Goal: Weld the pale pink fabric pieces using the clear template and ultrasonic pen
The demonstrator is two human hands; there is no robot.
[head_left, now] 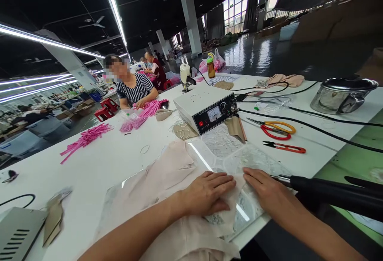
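Observation:
My left hand (208,192) lies flat on pale pink fabric (170,165), its fingers stretched out toward the right. Beside it, my right hand (266,189) rests palm down with straight fingers, its fingertips at the fabric's right edge. Beneath the cloth is a clear, shiny sheet (263,157) on the white table. More of the fabric bunches up and hangs toward me under my left forearm. A black-handled tool with a metal shaft (311,185) lies just right of my right hand; its tip is hidden behind that hand.
A white control box (203,105) with a dial and cable stands ahead. Orange-handled scissors (277,129), red thread snips (284,147) and a lidded pot (341,95) are at right. A co-worker (134,87) sits across, near pink strips (86,139). A grey box (20,229) is at left.

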